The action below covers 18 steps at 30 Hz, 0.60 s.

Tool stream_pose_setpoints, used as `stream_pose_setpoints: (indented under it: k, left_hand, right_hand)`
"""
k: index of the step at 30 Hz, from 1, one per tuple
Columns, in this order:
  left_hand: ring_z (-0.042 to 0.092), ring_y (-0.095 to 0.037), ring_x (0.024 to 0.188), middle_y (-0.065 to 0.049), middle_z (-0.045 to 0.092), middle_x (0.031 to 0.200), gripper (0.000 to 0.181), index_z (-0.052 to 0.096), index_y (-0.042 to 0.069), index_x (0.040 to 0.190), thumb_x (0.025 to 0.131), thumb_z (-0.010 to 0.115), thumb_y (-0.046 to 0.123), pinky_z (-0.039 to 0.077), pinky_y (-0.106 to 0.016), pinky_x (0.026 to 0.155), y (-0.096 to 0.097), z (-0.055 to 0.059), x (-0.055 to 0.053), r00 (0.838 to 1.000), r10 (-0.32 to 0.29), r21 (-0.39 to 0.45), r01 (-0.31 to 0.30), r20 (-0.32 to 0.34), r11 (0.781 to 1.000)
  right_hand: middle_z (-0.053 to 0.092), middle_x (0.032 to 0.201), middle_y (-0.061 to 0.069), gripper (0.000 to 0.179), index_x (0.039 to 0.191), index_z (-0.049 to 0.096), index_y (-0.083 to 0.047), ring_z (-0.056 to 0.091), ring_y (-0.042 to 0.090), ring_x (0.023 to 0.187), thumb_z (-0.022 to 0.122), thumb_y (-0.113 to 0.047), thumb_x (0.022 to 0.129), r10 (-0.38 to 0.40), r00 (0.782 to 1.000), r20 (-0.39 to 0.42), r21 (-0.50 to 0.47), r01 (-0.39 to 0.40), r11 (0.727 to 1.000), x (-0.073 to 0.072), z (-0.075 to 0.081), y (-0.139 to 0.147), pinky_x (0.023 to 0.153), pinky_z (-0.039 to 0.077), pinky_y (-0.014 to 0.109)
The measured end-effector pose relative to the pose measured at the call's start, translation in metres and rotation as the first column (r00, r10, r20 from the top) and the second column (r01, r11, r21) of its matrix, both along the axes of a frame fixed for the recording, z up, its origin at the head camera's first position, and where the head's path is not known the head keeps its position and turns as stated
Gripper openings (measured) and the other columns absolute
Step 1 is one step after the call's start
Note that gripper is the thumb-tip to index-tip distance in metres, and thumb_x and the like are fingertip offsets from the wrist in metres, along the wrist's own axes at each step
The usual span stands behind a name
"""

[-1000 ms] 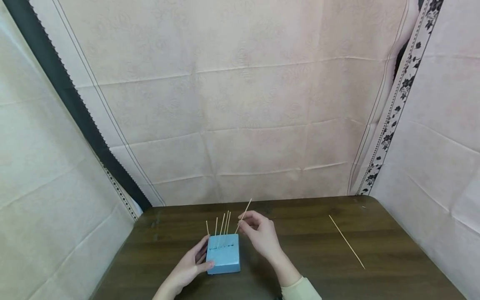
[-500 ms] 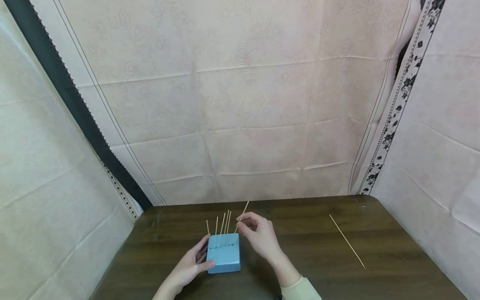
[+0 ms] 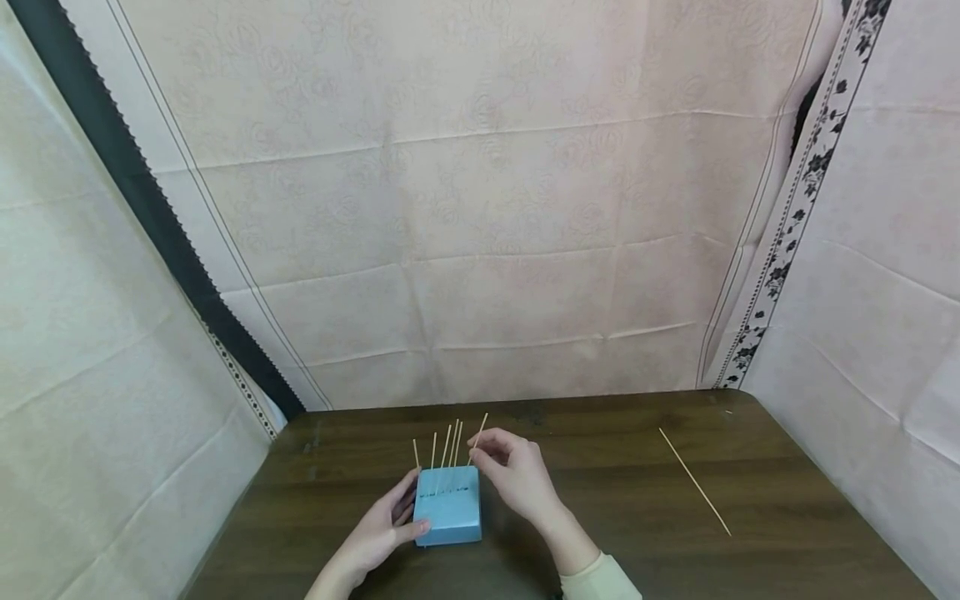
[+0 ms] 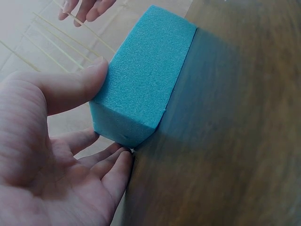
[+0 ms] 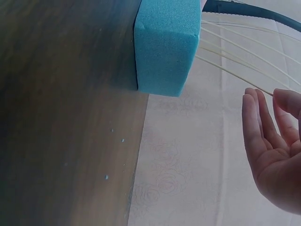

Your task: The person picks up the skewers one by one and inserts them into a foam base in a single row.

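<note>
A blue foam block point(image 3: 447, 510) sits on the table with several thin bamboo skewers point(image 3: 446, 447) standing in a row from its top. My left hand point(image 3: 381, 527) grips the block's left side, thumb point(image 4: 80, 87) on one face and fingers around the corner. Between right thumb and fingertips I pinch another skewer point(image 5: 225, 70), close above the block's right end. This skewer leans right, and its lower end meets the block at the end of the row. The right hand point(image 3: 517, 473) is at the block's upper right, its other fingers fairly straight in the right wrist view.
One loose skewer point(image 3: 695, 482) lies slanted on the dark wooden table point(image 3: 600, 500), well to the right. Pale patterned cloth point(image 3: 480, 250) hangs behind the table and along both sides. Small light specks point(image 5: 106, 177) dot the tabletop.
The pinched skewer has come down and slightly left, its top now lower beside the others. My right hand has shifted a little left with it. The left hand and block stay almost still.
</note>
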<state>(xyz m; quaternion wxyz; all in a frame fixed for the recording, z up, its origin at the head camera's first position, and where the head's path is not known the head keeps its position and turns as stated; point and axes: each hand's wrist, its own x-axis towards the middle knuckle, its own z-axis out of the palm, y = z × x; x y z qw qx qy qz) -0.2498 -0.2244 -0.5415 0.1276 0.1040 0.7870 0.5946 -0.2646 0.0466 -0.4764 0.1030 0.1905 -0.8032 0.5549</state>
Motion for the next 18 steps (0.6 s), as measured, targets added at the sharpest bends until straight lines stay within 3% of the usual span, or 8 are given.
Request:
stream_pose_setpoints:
  k: [18]
  left_hand:
    - [0.022,-0.05,0.158,-0.032,0.018,0.173,0.099,0.019,-0.002,0.169,0.096,0.082,0.018,0.029,-0.059,0.124,0.0004,0.001,0.0003,1.0,0.006,0.002,-0.006,0.013,1.0]
  right_hand:
    - [0.077,0.103,-0.008,0.012,0.113,0.079,-0.016,0.073,0.01,0.092,0.076,-0.02,0.103,-0.006,1.0,-0.009,-0.015,0.006,1.0,0.0011,0.0016,-0.0015,0.087,0.062,0.028]
